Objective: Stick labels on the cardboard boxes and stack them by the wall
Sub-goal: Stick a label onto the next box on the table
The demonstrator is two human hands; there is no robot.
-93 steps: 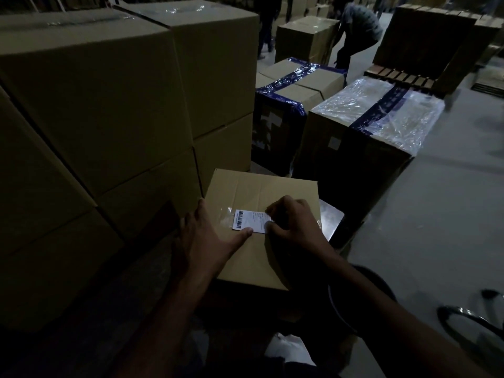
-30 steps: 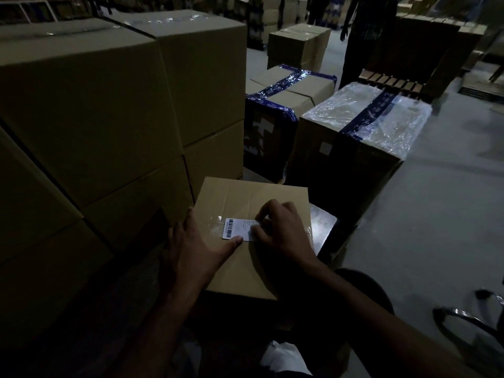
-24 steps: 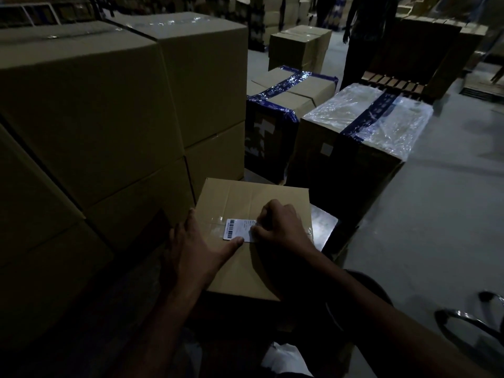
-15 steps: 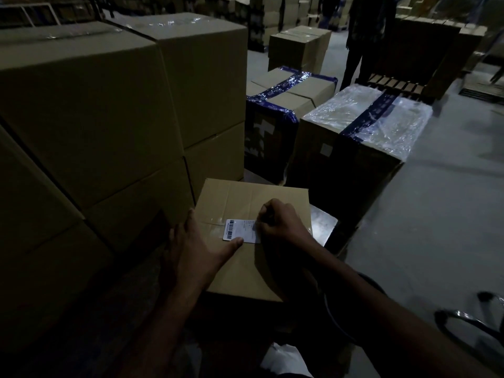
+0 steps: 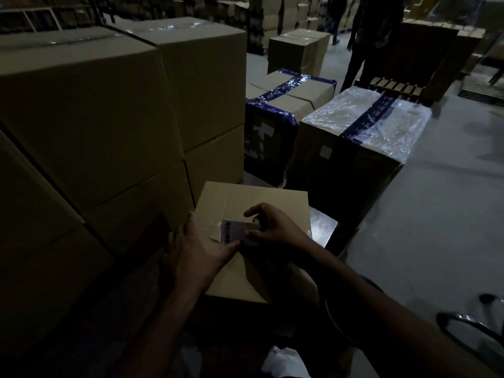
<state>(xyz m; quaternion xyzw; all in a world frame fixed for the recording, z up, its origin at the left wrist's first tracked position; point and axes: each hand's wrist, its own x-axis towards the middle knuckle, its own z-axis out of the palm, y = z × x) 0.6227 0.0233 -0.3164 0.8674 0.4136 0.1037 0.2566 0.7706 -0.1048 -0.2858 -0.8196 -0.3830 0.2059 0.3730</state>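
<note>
A small cardboard box (image 5: 259, 197) lies flat in front of me, its top sealed with clear tape. A white barcode label (image 5: 234, 231) sits at the middle of the top, blurred and looking slightly lifted. My left hand (image 5: 196, 249) rests flat on the box's left side, with its thumb tip touching the label's lower left corner. My right hand (image 5: 275, 227) pinches the label's right end between thumb and fingers, the index finger stretched out above it.
Tall stacks of large brown boxes (image 5: 109, 118) rise close on the left. Behind the small box stand a blue-taped box (image 5: 286, 96) and a plastic-wrapped box (image 5: 362, 124). A person (image 5: 365, 42) stands at the back. A white paper (image 5: 283, 361) lies near my knees, with grey floor to the right.
My right hand has gone from pressing the label with curled fingers to opening its fingers around the label's right end, which now looks raised. My left hand has stayed in place.
</note>
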